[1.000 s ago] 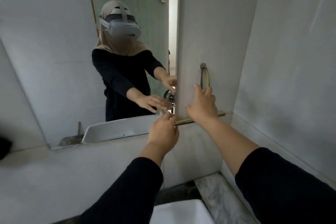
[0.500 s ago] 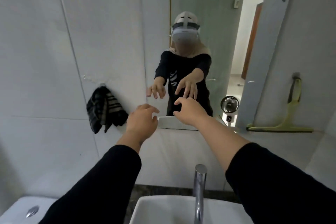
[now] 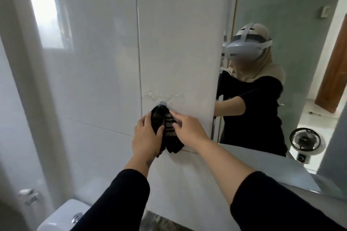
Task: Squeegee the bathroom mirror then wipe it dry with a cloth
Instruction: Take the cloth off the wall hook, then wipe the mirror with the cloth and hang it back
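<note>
A dark striped cloth hangs from a small hook on the white tiled wall, left of the mirror. My left hand grips the cloth's left side, thumb over its front. My right hand holds its right side, fingers on the striped part near the top. The mirror fills the right of the view and reflects a person in a headset and black sleeves. The squeegee is out of view.
A white toilet cistern with a flush button sits at the bottom left. A frosted window is at the upper left. A small fan shows in the mirror's reflection. A dark marble counter edge lies below.
The view swung left from the squeegee on the right wall to the cloth. Both hands left the squeegee, crossed in front of the mirror and now hold the hanging cloth.
</note>
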`<state>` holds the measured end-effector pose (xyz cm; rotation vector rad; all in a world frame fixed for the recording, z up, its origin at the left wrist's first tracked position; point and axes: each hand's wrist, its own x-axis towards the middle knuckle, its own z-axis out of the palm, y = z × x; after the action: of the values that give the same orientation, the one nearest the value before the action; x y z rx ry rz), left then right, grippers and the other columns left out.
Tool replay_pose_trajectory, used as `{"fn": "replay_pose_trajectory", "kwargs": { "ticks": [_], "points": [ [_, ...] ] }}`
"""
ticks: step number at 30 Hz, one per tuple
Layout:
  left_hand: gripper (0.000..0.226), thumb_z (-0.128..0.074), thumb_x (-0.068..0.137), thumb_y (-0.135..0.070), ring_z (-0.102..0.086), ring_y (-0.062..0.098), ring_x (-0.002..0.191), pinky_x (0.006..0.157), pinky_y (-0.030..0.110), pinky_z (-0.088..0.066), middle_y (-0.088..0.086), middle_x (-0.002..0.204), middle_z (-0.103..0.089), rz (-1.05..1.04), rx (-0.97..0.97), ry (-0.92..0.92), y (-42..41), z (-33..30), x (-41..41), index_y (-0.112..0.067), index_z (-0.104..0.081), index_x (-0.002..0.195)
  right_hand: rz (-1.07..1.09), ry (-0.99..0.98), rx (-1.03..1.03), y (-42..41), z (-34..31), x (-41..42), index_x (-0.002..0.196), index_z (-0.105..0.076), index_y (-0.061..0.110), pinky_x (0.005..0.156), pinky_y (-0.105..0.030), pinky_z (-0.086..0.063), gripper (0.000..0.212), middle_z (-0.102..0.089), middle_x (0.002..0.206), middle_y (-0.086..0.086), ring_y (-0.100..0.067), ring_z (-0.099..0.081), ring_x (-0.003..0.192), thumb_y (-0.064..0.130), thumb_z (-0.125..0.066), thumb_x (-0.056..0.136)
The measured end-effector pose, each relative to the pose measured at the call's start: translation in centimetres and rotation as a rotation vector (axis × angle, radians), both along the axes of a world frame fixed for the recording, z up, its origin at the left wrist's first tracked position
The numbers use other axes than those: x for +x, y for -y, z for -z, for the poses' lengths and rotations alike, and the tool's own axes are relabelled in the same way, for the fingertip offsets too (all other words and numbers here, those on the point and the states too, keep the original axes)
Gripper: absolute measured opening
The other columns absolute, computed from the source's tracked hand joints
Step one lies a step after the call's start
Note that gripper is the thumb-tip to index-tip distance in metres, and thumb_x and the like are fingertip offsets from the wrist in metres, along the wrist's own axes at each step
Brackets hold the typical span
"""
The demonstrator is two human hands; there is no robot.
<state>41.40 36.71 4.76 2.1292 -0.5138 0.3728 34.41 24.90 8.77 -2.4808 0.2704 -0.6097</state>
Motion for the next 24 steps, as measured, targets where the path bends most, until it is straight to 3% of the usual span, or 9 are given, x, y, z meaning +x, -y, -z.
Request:
{"fn": "replay_pose_trajectory", "kwargs": {
  "ticks": [3, 6, 9, 12, 17, 19, 22, 24],
  "points": [
    [0.058, -0.054, 0.088, -0.042, -0.051, 0.019, 0.117, 0.082, 0.037, -0.048, -0.001, 0.137, -0.044, 0.019, -0.058, -0.038, 0.6, 0.6, 0.9, -0.027, -0.034, 0.141, 0.029, 0.053, -0.084, -0.5, 0.3, 2.0, 0.140, -0.043, 0.037, 0.098, -0.032, -0.044, 0.048, -0.059, 0.132, -0.002, -0.023, -0.054, 0.119, 0.022, -0.050, 0.094],
    [0.030, -0.058, 0.088, -0.035, -0.059, 0.016, 0.093, 0.067, 0.032, -0.046, -0.004, 0.113, -0.058, -0.016, -0.172, -0.032, 1.2, 0.6, 1.1, -0.022, -0.052, 0.114, 0.076, 0.144, -0.051, -0.8, 0.9, 3.2, 0.136, -0.049, 0.037, 0.096, -0.030, -0.044, 0.049, -0.062, 0.128, 0.002, -0.020, -0.056, 0.117, 0.016, -0.053, 0.091],
    [0.009, -0.052, 0.090, -0.028, -0.062, 0.018, 0.078, 0.064, 0.038, -0.051, -0.002, 0.088, -0.064, -0.026, -0.224, -0.055, 1.0, -0.1, 1.0, -0.021, -0.049, 0.095, 0.091, 0.214, 0.044, -0.9, 1.0, 3.7, 0.131, -0.055, 0.036, 0.095, -0.026, -0.042, 0.048, -0.062, 0.128, 0.004, -0.018, -0.057, 0.116, 0.010, -0.049, 0.091],
    [0.007, -0.046, 0.093, -0.024, -0.061, 0.021, 0.071, 0.059, 0.037, -0.049, 0.001, 0.081, -0.063, 0.036, -0.268, -0.035, 0.3, -1.4, 0.3, -0.017, -0.045, 0.095, 0.078, 0.274, 0.067, -0.9, 0.0, 3.2, 0.128, -0.057, 0.037, 0.089, -0.024, -0.040, 0.049, -0.059, 0.117, 0.001, -0.018, -0.054, 0.111, 0.007, -0.040, 0.094],
    [0.007, -0.044, 0.097, -0.021, -0.064, 0.016, 0.076, 0.059, 0.026, -0.047, -0.003, 0.089, -0.066, 0.276, -0.451, 0.002, -0.1, -5.3, -2.6, -0.022, -0.042, 0.104, 0.004, 0.424, 0.291, -0.5, -3.7, 0.5, 0.122, -0.063, 0.030, 0.081, -0.006, -0.033, 0.048, -0.047, 0.107, -0.002, -0.009, -0.050, 0.097, 0.003, -0.031, 0.098],
    [0.017, -0.043, 0.097, -0.017, -0.067, 0.017, 0.077, 0.063, 0.028, -0.052, -0.002, 0.091, -0.069, 0.377, -0.515, 0.015, 0.4, -7.6, -4.1, -0.023, -0.041, 0.112, -0.040, 0.487, 0.278, -0.4, -5.2, -1.2, 0.126, -0.058, 0.034, 0.083, -0.010, -0.035, 0.043, -0.044, 0.105, -0.001, -0.005, -0.049, 0.091, 0.009, -0.036, 0.099],
    [0.025, -0.043, 0.098, -0.015, -0.068, 0.014, 0.085, 0.073, 0.029, -0.056, -0.003, 0.100, -0.070, 0.523, -0.572, 0.000, 1.4, -11.4, -6.8, -0.024, -0.041, 0.121, -0.137, 0.523, 0.287, -0.2, -7.0, -4.3, 0.125, -0.037, 0.059, 0.098, -0.024, -0.038, 0.036, -0.038, 0.120, 0.003, -0.009, -0.049, 0.110, 0.035, -0.042, 0.099],
    [0.027, -0.043, 0.099, -0.016, -0.068, 0.014, 0.091, 0.080, 0.034, -0.057, -0.001, 0.106, -0.069, 0.622, -0.568, 0.001, 2.4, -13.8, -8.7, -0.022, -0.042, 0.125, -0.161, 0.568, 0.347, 0.3, -8.6, -6.3, 0.124, -0.027, 0.063, 0.102, -0.023, -0.034, 0.037, -0.032, 0.133, 0.001, -0.009, -0.044, 0.120, 0.038, -0.039, 0.099]
  ]
}}
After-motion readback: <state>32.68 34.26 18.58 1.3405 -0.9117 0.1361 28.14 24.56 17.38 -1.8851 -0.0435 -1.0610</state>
